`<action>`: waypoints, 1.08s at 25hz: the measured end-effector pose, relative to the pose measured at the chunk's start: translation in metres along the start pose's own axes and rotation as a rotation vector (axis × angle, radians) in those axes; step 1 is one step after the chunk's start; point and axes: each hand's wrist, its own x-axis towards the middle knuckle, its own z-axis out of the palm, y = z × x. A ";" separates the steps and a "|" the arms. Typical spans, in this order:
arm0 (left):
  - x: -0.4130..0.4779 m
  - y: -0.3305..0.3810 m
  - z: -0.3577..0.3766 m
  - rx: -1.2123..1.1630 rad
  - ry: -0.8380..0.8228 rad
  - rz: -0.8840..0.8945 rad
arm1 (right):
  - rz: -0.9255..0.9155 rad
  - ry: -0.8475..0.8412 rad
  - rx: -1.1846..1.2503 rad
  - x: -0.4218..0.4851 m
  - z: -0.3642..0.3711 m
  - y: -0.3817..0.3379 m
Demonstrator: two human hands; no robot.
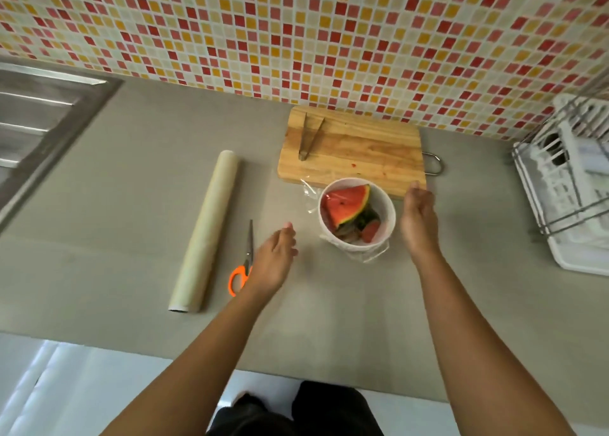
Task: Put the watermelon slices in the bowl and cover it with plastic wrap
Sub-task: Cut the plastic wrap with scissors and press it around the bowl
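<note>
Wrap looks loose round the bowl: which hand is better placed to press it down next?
Probably the right hand: it is open right beside the bowl, whereas the left hand sits farther off, near the scissors.

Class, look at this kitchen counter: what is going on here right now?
A person holds the left hand and the right hand open on either side of a white bowl, gripping nothing. The watermelon slices are already in it, and a sheet of plastic wrap seems draped over it, crinkled at the edges. The roll and scissors lie to the left; tongs rest on the cutting board behind.
</note>
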 end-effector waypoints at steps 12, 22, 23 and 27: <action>0.040 0.020 0.045 -0.354 -0.055 -0.108 | 0.255 -0.566 0.265 -0.010 -0.007 0.062; 0.075 0.041 0.031 -0.159 -0.281 -0.174 | 0.202 -0.424 0.202 0.017 0.002 0.043; 0.076 0.043 0.030 -0.121 -0.293 -0.185 | 0.189 -0.461 0.233 0.027 0.006 0.035; 0.082 0.048 0.027 0.067 -0.337 -0.233 | 0.241 -0.553 0.227 0.045 0.016 0.024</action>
